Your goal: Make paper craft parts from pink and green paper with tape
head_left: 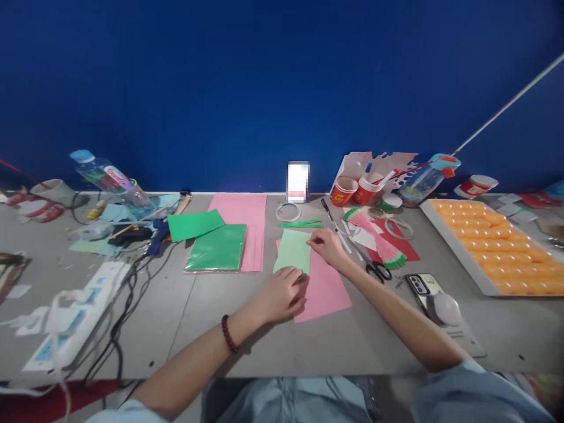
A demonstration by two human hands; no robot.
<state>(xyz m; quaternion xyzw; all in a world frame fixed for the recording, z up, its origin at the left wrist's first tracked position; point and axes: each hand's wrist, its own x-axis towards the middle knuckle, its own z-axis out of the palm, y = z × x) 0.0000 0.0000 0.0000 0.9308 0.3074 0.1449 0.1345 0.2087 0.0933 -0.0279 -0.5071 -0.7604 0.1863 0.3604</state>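
A light green paper sheet (pixel 294 249) lies on a pink sheet (pixel 324 288) in the middle of the grey table (pixel 207 317). My left hand (pixel 282 291), with a dark bead bracelet on the wrist, has its fingers curled and pressed on the green sheet's near edge. My right hand (pixel 328 245) pinches the sheet's far right corner. Both hands hold the green sheet flat against the pink one.
A stack of green and pink sheets (pixel 220 244) lies to the left. Scissors (pixel 376 271), a phone (pixel 422 286), paper fans (pixel 383 247), red cups (pixel 356 189), a tape ring (pixel 288 211) and an orange-ball tray (pixel 493 247) lie to the right. A power strip (pixel 74 317), cables and a bottle (pixel 110 179) lie on the left.
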